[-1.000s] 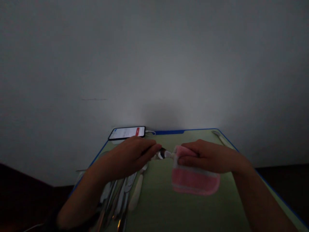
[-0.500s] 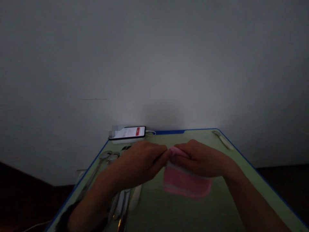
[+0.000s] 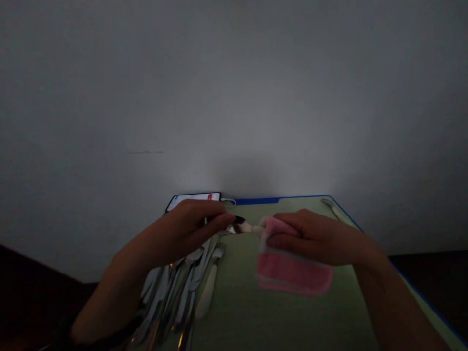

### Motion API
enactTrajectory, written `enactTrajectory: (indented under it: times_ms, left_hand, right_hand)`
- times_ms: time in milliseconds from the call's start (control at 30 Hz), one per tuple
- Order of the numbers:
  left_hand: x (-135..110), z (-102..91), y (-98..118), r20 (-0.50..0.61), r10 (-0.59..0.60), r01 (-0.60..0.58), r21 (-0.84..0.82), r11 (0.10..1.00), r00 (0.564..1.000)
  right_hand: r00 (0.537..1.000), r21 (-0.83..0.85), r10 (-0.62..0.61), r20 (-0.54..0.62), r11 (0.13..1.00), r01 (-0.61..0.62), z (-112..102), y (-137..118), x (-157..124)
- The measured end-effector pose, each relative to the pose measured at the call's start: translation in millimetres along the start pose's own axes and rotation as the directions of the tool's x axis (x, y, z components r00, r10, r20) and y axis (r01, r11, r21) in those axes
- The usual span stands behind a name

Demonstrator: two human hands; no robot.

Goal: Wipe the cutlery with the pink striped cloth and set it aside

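My left hand (image 3: 193, 234) pinches the shiny metal end of a white-handled piece of cutlery (image 3: 245, 226). Its head is partly covered by my fingers, so I cannot tell whether it is a spoon or a fork. On the other end, my right hand (image 3: 307, 236) grips a pink cloth (image 3: 292, 273) with pale edging, folded around the handle. The cloth's loose part hangs below my fingers, above the table. Under and beside my left hand lie a white-handled fork (image 3: 210, 285) and several metal spoons and other cutlery (image 3: 179, 297), partly hidden by my forearm.
The green table (image 3: 252, 317) has a blue rim and stands against a grey wall (image 3: 248, 97). A lit phone (image 3: 193, 196) with a white cable (image 3: 229, 201) lies at the back left. Another white-handled utensil (image 3: 332, 207) lies at the back right.
My hands have drawn apart, the left one moving left and the right one slightly right with the cloth. The utensil's metal neck now shows between them. More of the cutlery is visible.
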State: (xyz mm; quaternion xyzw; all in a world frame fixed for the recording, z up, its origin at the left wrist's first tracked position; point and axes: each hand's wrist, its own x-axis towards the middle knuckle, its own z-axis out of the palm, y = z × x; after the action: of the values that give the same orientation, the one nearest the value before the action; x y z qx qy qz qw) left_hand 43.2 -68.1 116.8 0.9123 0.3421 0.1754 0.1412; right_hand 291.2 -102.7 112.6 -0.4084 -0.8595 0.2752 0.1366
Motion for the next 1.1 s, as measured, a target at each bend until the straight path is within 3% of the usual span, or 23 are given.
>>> enactTrajectory:
  times_ms: [233,400,600,733,933,1100]
  left_hand:
    - [-6,4.0,-7,-0.106,-0.035,0.026,-0.084,0.996,0.994]
    - [-7,1.2,-6,-0.202,-0.006,-0.01,-0.078,0.997,0.979]
    - [-5,2.0,-1,-0.232,0.051,-0.073,-0.089,0.993,0.971]
    - [-2,6.7,9,-0.195,0.076,-0.097,-0.102,0.99,0.978]
    - [4,17.6,22,-0.025,0.096,-0.099,-0.205,0.974,0.995]
    - [4,21.4,24,0.011,0.081,-0.077,-0.196,0.978,0.997]
  right_hand:
    - [0.991,0.007,0.02,-0.133,1.0,-0.019,-6,7,-8]
    - [0.994,0.07,-0.021,-0.108,0.997,0.028,-7,6,-8]
    - [0.999,0.119,0.003,-0.038,0.993,0.001,-5,5,-7]
    - [1.0,0.085,-0.01,0.008,0.996,0.009,-1,3,-3]
    - [0.997,0.021,-0.067,0.029,0.998,0.066,8,-1,5]
    - [0.998,0.001,-0.054,0.043,0.999,0.054,8,0,4]
